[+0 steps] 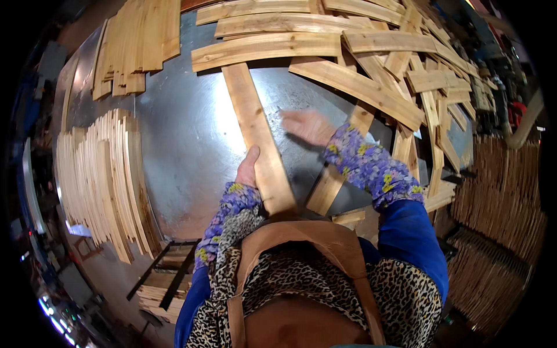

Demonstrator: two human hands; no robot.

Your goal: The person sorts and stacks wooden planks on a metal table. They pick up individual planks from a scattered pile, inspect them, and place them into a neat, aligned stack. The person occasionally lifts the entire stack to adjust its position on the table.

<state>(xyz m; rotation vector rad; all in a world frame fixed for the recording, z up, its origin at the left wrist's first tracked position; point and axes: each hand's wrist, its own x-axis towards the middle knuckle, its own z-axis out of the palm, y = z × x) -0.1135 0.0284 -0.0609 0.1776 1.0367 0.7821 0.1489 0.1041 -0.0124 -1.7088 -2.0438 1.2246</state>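
A long, flat wooden board (259, 131) lies lengthwise in front of me, its near end close to my body. My left hand (249, 168) grips its left edge near that end, with the thumb on top and the other fingers hidden. To the right of the board, my right hand (309, 126) hovers over the metal tabletop (180, 145), apart from the board. Motion blurs its fingers, so I cannot make out their shape. Just beyond, another board (267, 51) lies crosswise by the far end of the first.
Loose boards (400, 75) are heaped crisscross at the back right. Near the table's left edge stands a row of boards on edge (104, 174), with a flat stack (139, 40) behind it. A narrow board (329, 188) slants under my right forearm. Bundled wood (493, 214) stands at the right.
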